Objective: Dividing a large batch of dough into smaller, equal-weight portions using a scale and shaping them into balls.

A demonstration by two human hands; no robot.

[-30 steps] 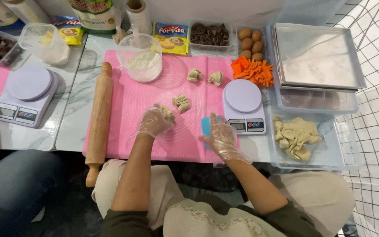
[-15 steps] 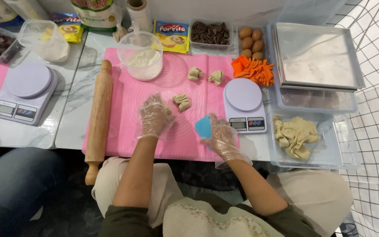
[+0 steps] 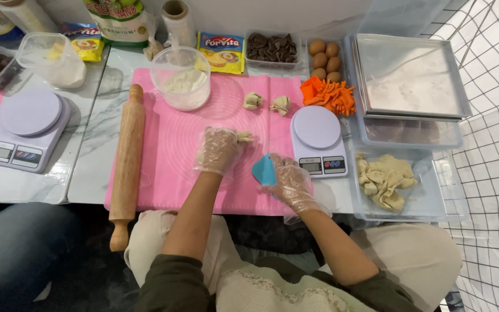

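Compared with a moment ago, the left hand [image 3: 219, 150] sits a little lower on the pink silicone mat [image 3: 163, 150] and now covers most of the small piece of dough [image 3: 244, 137]; only one end of it shows past the fingertips. The right hand [image 3: 291, 184] has lifted the blue scraper [image 3: 264, 170] more upright, near the front edge of the mat, just beside the white kitchen scale [image 3: 317, 138]. So the work seems to be on this one piece, while two finished folded pieces [image 3: 267, 103] lie further back. The left fingers are loosely curved and press down on the dough, not fully closed. The right fingers are closed around the scraper
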